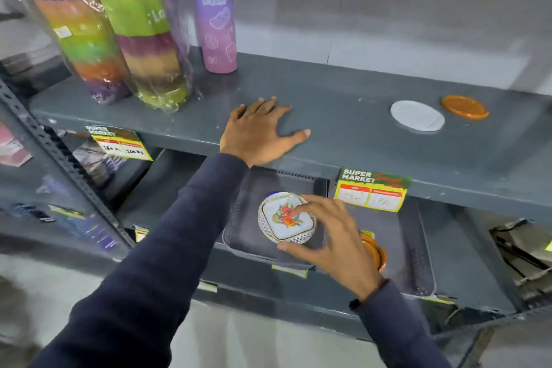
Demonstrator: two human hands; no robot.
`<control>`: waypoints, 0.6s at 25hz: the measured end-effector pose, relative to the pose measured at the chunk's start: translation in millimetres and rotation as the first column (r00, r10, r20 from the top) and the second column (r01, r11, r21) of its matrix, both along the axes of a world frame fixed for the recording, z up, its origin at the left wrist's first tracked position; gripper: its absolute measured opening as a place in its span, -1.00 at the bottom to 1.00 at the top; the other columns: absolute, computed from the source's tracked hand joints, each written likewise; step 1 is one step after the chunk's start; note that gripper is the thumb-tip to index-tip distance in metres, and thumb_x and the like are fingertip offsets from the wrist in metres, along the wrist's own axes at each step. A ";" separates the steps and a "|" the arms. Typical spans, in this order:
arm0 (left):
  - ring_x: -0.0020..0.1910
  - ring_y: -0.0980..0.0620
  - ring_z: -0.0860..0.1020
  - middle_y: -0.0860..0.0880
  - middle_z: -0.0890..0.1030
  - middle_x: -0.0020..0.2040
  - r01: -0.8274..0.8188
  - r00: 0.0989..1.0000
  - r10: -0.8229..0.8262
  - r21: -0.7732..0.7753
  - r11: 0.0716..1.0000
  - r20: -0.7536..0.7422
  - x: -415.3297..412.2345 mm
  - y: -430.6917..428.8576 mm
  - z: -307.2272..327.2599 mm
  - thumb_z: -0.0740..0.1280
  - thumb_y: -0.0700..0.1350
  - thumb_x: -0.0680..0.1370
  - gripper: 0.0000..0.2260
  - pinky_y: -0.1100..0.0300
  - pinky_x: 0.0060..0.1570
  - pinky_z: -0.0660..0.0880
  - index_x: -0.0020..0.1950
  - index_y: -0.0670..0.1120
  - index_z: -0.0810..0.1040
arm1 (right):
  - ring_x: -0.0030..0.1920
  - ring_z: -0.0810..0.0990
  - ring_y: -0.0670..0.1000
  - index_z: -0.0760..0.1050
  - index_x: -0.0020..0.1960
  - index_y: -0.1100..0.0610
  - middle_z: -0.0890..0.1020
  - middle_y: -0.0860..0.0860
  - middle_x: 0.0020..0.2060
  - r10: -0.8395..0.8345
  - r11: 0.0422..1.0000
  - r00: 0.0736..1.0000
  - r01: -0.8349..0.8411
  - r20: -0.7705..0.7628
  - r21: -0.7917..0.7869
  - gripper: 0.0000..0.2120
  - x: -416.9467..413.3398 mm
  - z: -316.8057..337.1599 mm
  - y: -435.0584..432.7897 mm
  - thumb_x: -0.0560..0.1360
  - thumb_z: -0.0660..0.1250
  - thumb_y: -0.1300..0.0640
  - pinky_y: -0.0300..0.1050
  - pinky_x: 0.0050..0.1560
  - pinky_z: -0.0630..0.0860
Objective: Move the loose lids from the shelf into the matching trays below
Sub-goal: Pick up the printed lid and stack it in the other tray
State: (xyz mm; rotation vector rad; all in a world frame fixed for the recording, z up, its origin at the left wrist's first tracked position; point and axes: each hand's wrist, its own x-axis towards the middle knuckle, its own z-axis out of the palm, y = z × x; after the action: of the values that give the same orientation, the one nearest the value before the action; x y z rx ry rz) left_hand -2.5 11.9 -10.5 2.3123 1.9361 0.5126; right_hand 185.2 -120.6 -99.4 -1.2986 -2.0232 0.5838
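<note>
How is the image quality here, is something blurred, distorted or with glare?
Head view: wide-angle bending curves the shelf edge and tilts the purple bottle; the left edge and the wrapped bottles are soft, with glare on their plastic; the floral lid under the right hand stays fairly sharp; price tag handwriting is unreadable.

Even, cool indoor light, soft shadows under the shelf (343,116), slight overall blur, wide-angle bending at the edges

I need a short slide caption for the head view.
Right hand lowers floral lid into tray; left hand rests on shelf.
</note>
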 end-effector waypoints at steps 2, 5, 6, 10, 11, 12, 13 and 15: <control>0.59 0.06 0.10 0.08 0.21 0.61 0.004 1.000 -0.004 0.001 1.000 0.013 0.4 -0.3 0.0 0.03 0.55 0.38 -0.22 -0.03 0.53 -0.03 0.52 0.23 0.30 | 0.23 0.52 0.01 0.63 0.08 -0.04 0.60 -0.16 0.22 -0.010 0.993 0.998 0.017 0.056 -0.114 -0.52 -5.9 -39.9 19.3 0.26 0.61 -0.22 -0.54 0.22 0.22; 0.59 0.06 0.10 0.09 0.21 0.61 0.006 1.000 -0.006 0.004 1.000 0.010 1.1 -1.1 2.1 0.04 0.54 0.39 -0.23 -0.02 0.53 -0.04 0.52 0.22 0.29 | 0.19 0.54 0.05 0.64 0.09 -0.05 0.66 -0.15 0.17 -0.027 0.973 0.988 0.060 0.151 -0.223 -0.53 -16.7 -91.3 46.1 0.28 0.59 -0.24 -0.31 0.22 0.38; 0.59 0.07 0.10 0.09 0.21 0.61 0.007 1.000 -0.007 0.009 1.000 0.009 0.9 -0.6 2.2 0.05 0.54 0.40 -0.24 -0.02 0.52 -0.04 0.52 0.22 0.30 | 0.20 0.53 0.06 0.64 0.11 -0.04 0.66 -0.13 0.18 -0.038 0.967 0.984 0.079 0.173 -0.240 -0.52 -20.1 -105.0 55.2 0.28 0.58 -0.24 -0.20 0.27 0.43; 0.59 0.07 0.09 0.09 0.20 0.61 0.010 1.000 -0.010 0.015 1.000 0.003 0.9 0.6 1.2 0.06 0.53 0.41 -0.25 -0.02 0.51 -0.04 0.52 0.22 0.29 | 0.34 0.41 0.08 0.57 0.30 -0.10 0.56 -0.08 0.35 -0.051 0.953 0.932 0.153 0.360 -0.262 -0.42 -31.3 -139.6 90.0 0.36 0.45 -0.35 -0.06 0.36 0.34; 0.59 0.07 0.09 0.09 0.20 0.61 0.010 1.000 -0.010 0.017 1.000 -0.001 0.9 1.3 0.9 0.06 0.53 0.41 -0.25 -0.02 0.51 -0.04 0.52 0.22 0.29 | 0.37 0.39 0.08 0.55 0.33 -0.11 0.53 -0.07 0.39 -0.043 0.952 0.911 0.162 0.411 -0.259 -0.40 -33.1 -145.5 98.1 0.38 0.41 -0.37 -0.05 0.36 0.31; 0.59 0.07 0.09 0.09 0.20 0.61 0.011 1.000 -0.011 0.019 1.000 -0.002 1.0 1.9 0.7 0.05 0.53 0.41 -0.25 -0.02 0.50 -0.04 0.52 0.23 0.29 | 0.39 0.37 0.08 0.53 0.36 -0.11 0.50 -0.06 0.42 -0.029 0.951 0.891 0.163 0.452 -0.261 -0.39 -34.3 -150.7 105.4 0.40 0.38 -0.39 -0.04 0.36 0.30; 0.59 0.07 0.10 0.09 0.21 0.61 0.012 1.000 -0.012 0.021 1.000 -0.001 1.0 2.1 0.5 0.05 0.53 0.40 -0.25 -0.01 0.50 -0.04 0.52 0.23 0.29 | 0.41 0.35 0.08 0.52 0.38 -0.12 0.48 -0.06 0.44 -0.009 0.951 0.875 0.157 0.484 -0.266 -0.38 -35.1 -154.9 111.6 0.41 0.36 -0.39 -0.03 0.37 0.28; 0.59 0.06 0.10 0.09 0.21 0.61 0.013 1.000 -0.013 0.034 0.999 0.001 0.9 2.4 -0.3 0.05 0.53 0.40 -0.26 -0.01 0.49 -0.03 0.51 0.23 0.30 | 0.42 0.32 0.07 0.49 0.40 -0.13 0.44 -0.05 0.47 0.022 0.950 0.859 0.142 0.512 -0.278 -0.37 -35.8 -160.9 122.4 0.42 0.35 -0.39 -0.02 0.37 0.23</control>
State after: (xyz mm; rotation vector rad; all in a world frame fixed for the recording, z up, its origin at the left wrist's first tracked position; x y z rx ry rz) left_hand -1.7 14.3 -10.8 2.3425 1.9246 0.5498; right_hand 149.3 1.8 -260.3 -1.8586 -2.3671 0.5851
